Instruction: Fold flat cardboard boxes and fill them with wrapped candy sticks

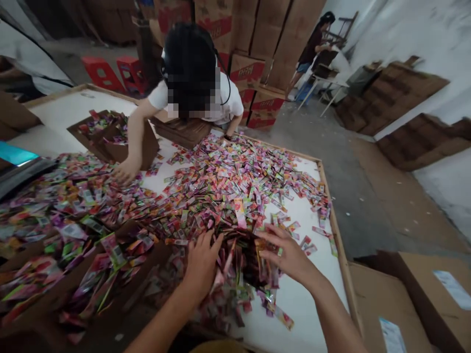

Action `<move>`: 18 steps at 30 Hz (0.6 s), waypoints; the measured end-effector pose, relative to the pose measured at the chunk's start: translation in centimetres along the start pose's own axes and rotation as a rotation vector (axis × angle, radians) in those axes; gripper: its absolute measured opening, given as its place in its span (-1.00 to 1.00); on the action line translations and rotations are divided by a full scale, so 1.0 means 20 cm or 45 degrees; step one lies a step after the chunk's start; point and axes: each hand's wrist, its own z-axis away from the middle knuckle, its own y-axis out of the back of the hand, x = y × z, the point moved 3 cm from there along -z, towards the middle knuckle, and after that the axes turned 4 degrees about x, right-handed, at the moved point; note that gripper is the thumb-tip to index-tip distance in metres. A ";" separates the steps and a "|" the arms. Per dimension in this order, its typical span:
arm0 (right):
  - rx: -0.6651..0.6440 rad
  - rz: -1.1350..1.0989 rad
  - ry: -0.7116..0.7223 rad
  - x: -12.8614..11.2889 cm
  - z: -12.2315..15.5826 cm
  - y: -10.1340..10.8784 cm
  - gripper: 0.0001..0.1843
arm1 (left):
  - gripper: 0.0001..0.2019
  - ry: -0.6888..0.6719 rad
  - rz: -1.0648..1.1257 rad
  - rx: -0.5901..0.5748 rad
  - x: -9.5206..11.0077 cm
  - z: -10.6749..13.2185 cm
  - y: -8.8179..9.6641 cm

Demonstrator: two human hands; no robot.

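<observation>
A broad heap of small colourful packets (235,169), pink, purple, green and orange, is spread over a white table (305,304). My left hand (202,264) rests against the near side of the heap, fingers spread among the packets. Opposite it, my right hand (287,252) has its fingers apart and touches packets from the right. Between the two hands lies a shadowed cluster of packets, several standing on edge. Some fingertips are partly hidden by packets. To the left of my left hand stands a cardboard box (147,274) filled with the same packets.
Across the table a co-worker (198,73) reaches into the packets beside another filled box (147,147). Folded cardboard (184,130) lies near them. A wooden rim (338,245) edges the table. Large cartons (386,304) stand at right; stacked boxes and red stools (103,73) are behind.
</observation>
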 end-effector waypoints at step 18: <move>0.183 -0.264 -0.661 0.73 -1.09 -0.43 0.12 | -0.61 0.246 0.600 0.188 -0.20 -0.22 0.02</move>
